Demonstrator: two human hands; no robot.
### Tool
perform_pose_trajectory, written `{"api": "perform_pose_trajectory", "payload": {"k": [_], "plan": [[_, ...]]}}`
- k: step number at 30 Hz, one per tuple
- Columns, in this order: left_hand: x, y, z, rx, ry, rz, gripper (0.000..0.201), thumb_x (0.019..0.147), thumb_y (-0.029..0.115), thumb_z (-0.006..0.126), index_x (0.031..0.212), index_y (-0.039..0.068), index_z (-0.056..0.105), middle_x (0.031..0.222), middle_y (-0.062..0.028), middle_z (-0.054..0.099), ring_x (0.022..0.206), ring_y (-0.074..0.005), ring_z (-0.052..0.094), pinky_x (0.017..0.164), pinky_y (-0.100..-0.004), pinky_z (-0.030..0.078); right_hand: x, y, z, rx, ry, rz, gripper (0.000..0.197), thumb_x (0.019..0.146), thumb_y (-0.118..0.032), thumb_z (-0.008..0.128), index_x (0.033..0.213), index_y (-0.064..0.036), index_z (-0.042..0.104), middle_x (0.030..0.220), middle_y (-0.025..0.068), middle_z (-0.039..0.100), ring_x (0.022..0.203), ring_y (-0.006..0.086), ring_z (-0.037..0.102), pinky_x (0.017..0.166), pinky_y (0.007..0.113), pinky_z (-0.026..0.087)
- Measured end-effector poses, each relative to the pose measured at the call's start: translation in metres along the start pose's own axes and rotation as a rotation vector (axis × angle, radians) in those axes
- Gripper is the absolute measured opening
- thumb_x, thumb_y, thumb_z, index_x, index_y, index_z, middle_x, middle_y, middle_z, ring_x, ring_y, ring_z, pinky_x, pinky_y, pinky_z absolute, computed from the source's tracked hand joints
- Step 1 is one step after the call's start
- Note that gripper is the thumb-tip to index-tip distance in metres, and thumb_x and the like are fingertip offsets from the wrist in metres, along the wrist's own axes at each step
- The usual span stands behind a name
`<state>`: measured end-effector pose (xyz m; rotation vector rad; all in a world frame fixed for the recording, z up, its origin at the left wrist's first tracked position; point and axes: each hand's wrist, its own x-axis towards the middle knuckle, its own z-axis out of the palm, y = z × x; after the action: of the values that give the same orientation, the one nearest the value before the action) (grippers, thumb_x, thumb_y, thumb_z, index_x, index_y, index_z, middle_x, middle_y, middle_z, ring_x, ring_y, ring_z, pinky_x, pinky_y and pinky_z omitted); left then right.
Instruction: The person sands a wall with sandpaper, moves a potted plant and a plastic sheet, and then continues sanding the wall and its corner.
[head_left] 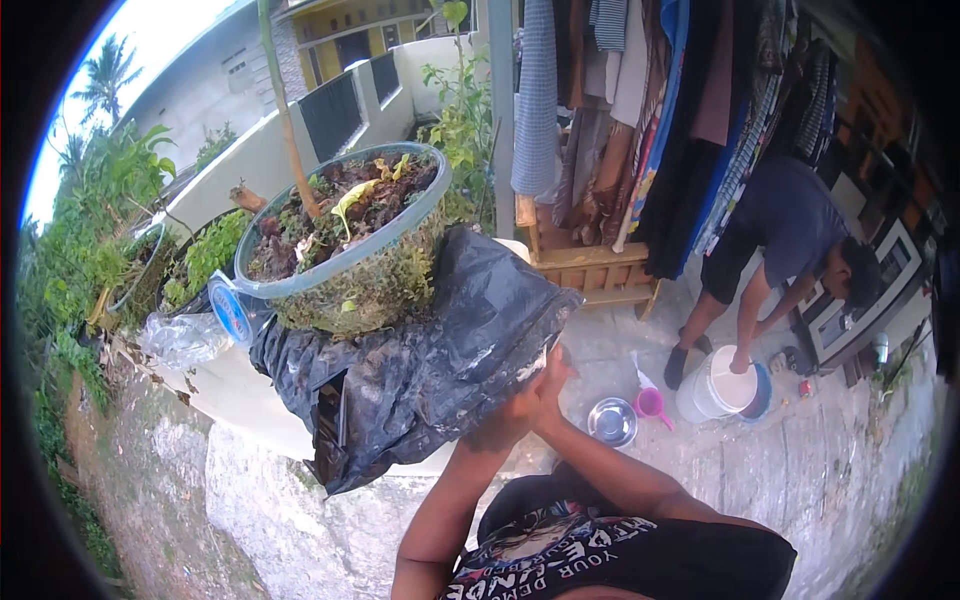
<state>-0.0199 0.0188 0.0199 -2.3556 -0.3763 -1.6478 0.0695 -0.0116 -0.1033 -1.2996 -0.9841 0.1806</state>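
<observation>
My left hand (506, 418) and my right hand (549, 385) are close together, seeming to touch, at the right edge of a crumpled, dirt-smeared black plastic bag (450, 345). Their fingers are partly hidden and smeared, so whether they grip the bag's edge is unclear. The bag drapes over the top of a white wall, its torn lower corner hanging down. Behind it stands a mossy round plant pot (360, 285) full of dark soil, with a thin woody stem (288, 120) rising from it. A round blue-and-white label (230, 312) shows beside the pot.
Clear crumpled plastic (185, 340) lies further left on the wall. At right, another person (780, 230) bends over a white bucket (715, 385). A metal bowl (612, 422) and a pink dipper (652, 405) sit on the concrete. Clothes (690, 110) hang above a wooden rack (595, 265).
</observation>
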Motion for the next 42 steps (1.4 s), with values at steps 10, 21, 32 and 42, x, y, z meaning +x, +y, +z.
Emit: {"api": "perform_pose_trajectory", "payload": {"k": [10, 21, 32, 42], "plan": [[-0.008, 0.008, -0.017, -0.025, -0.028, -0.185, 0.037, 0.083, 0.033, 0.073, 0.113, 0.012, 0.067, 0.106, -0.0063, 0.071, 0.094, -0.0262, 0.069, 0.088, -0.0370, 0.052, -0.042, -0.054, 0.012, -0.096, 0.084, -0.124, 0.061, 0.103, -0.026, 0.048, 0.153, 0.0033, 0.028, 0.158, 0.0212, 0.031, 0.148, 0.0308, 0.028, 0.118, 0.039, 0.025], [-0.009, 0.011, -0.019, -0.214, -0.168, -0.246, 0.052, 0.089, 0.032, 0.064, 0.132, 0.005, 0.053, 0.117, -0.0184, 0.066, 0.111, -0.0389, 0.062, 0.101, -0.0518, 0.043, -0.084, -0.013, 0.012, 0.057, -0.008, 0.027, 0.054, 0.094, -0.022, 0.065, 0.139, -0.0010, 0.046, 0.132, 0.0181, 0.051, 0.128, 0.0301, 0.047, 0.110, 0.043, 0.034], [-0.004, 0.031, -0.019, -0.083, -0.137, -0.250, 0.044, 0.086, 0.032, 0.068, 0.123, 0.009, 0.062, 0.116, -0.0143, 0.067, 0.110, -0.0338, 0.064, 0.097, -0.0483, 0.048, -0.090, 0.006, 0.004, 0.085, 0.008, -0.110, 0.039, 0.101, -0.015, 0.048, 0.135, 0.0046, 0.049, 0.138, 0.0181, 0.052, 0.128, 0.0295, 0.050, 0.106, 0.039, 0.038], [0.003, 0.028, -0.030, 0.234, -0.109, -0.168, 0.033, 0.082, 0.041, 0.073, 0.107, 0.021, 0.071, 0.104, -0.0063, 0.065, 0.098, -0.0262, 0.063, 0.090, -0.0449, 0.046, -0.061, -0.027, 0.010, -0.054, 0.046, -0.107, 0.057, 0.107, -0.029, 0.042, 0.153, 0.0018, 0.028, 0.150, 0.0189, 0.040, 0.141, 0.0299, 0.037, 0.114, 0.041, 0.030]]}}
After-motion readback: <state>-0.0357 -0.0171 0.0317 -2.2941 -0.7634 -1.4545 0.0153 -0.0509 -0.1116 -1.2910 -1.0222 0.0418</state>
